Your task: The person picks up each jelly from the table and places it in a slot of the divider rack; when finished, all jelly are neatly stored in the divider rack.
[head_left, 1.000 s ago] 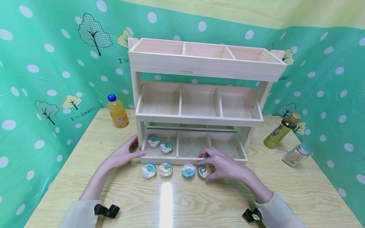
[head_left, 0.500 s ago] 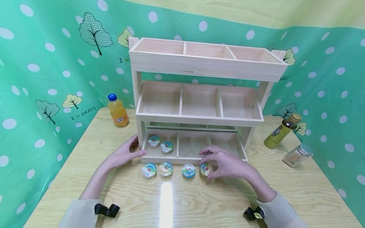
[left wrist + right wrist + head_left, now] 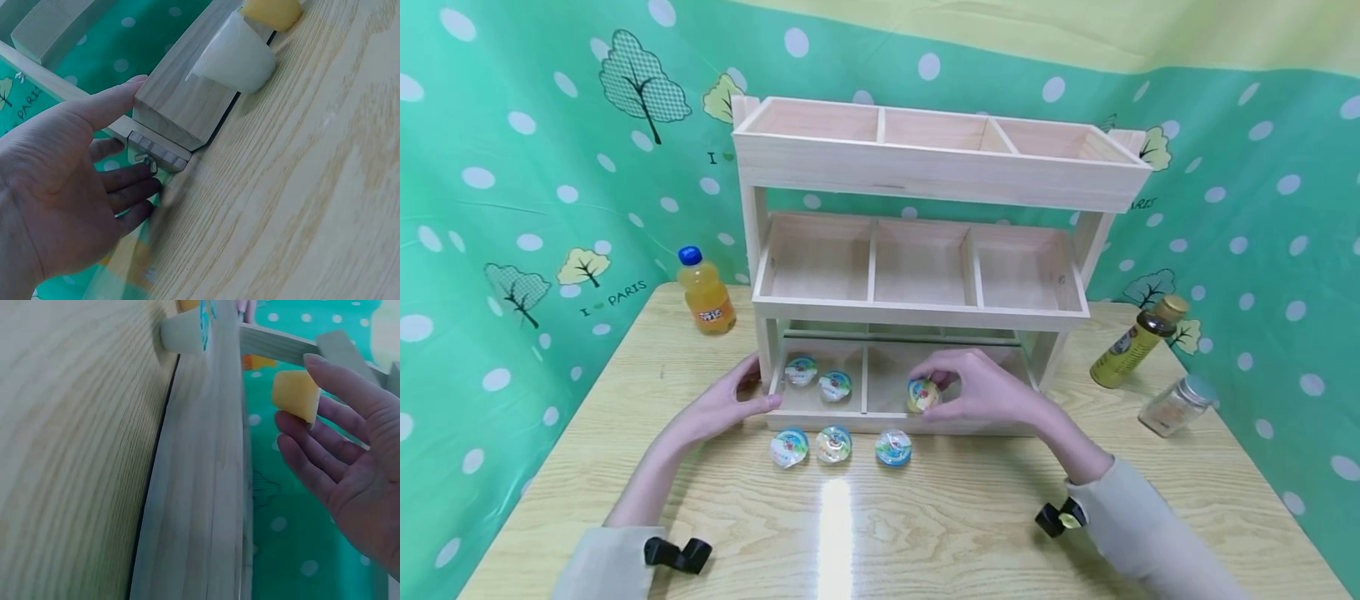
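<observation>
In the head view, my right hand (image 3: 973, 385) pinches a small jelly cup (image 3: 922, 395) over the middle compartment of the bottom tier. The right wrist view shows its yellow body (image 3: 295, 392) between thumb and fingers. At the left front corner of the wooden shelf (image 3: 883, 423), my left hand (image 3: 727, 406) rests with its thumb against the front board (image 3: 181, 94) and its fingers loosely bent beside the end. Two jelly cups (image 3: 835, 386) lie in the bottom left compartment. Three more, including a blue-rimmed jelly cup (image 3: 893, 448), stand on the table before the shelf.
An orange drink bottle (image 3: 707, 293) stands left of the shelf. To the right are a gold-capped bottle (image 3: 1135, 346) and a clear jar (image 3: 1176, 407). The shelf's middle tier (image 3: 880, 308) and top tier (image 3: 925, 167) overhang the bottom one. A green curtain (image 3: 512, 350) hangs behind.
My right hand has taken the rightmost jelly cup from the table, lifting it over the front board above the bottom middle compartment. My left hand stays at the shelf's corner.
</observation>
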`<action>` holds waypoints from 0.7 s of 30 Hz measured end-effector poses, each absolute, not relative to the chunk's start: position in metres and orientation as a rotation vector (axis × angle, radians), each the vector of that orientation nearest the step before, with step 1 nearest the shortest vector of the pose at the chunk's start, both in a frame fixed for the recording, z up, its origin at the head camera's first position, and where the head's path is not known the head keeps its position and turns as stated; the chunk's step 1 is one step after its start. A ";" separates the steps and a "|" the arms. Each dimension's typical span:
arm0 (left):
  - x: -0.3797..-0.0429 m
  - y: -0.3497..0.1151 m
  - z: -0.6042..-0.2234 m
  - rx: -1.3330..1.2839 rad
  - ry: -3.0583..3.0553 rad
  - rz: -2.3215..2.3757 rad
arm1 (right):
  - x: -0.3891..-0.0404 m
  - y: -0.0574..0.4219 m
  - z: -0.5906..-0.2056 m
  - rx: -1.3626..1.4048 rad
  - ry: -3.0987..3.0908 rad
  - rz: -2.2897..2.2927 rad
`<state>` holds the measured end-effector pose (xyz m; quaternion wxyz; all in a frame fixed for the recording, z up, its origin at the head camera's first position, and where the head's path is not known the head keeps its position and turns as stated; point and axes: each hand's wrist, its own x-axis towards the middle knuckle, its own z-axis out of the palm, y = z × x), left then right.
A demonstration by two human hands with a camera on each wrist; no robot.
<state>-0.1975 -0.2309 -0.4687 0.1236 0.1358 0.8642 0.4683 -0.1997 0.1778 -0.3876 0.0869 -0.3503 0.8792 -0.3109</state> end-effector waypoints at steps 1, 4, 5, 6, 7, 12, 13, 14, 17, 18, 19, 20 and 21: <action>-0.197 -0.231 -0.469 0.396 2.520 1.366 | -0.204 0.174 -0.388 -1.025 2.605 -0.936; -0.197 -0.232 -0.468 0.394 2.519 1.365 | -0.216 0.164 -0.391 -0.973 2.565 -0.934; -0.197 -0.232 -0.468 0.393 2.520 1.362 | -0.220 0.161 -0.393 -0.956 2.553 -0.927; -0.197 -0.232 -0.468 0.392 2.520 1.360 | -0.224 0.157 -0.395 -0.945 2.547 -0.911; -0.197 -0.232 -0.468 0.391 2.521 1.358 | -0.227 0.154 -0.397 -0.937 2.542 -0.891; -0.197 -0.232 -0.469 0.392 2.520 1.356 | -0.239 0.141 -0.406 -0.942 2.506 -0.801; -0.197 -0.232 -0.469 0.394 2.519 1.358 | -0.241 0.139 -0.408 -0.944 2.503 -0.786; -0.197 -0.232 -0.470 0.397 2.518 1.359 | -0.242 0.137 -0.409 -0.944 2.501 -0.773; -0.197 -0.231 -0.470 0.401 2.519 1.362 | -0.247 0.132 -0.412 -0.943 2.498 -0.751; -0.197 -0.231 -0.470 0.402 2.520 1.361 | -0.248 0.131 -0.414 -0.941 2.494 -0.750; -0.197 -0.231 -0.470 0.402 2.522 1.360 | -0.249 0.130 -0.415 -0.941 2.493 -0.746; -0.197 -0.231 -0.470 0.402 2.523 1.360 | -0.250 0.129 -0.416 -0.942 2.492 -0.741; -0.197 -0.231 -0.470 0.401 2.524 1.359 | -0.251 0.128 -0.417 -0.945 2.489 -0.740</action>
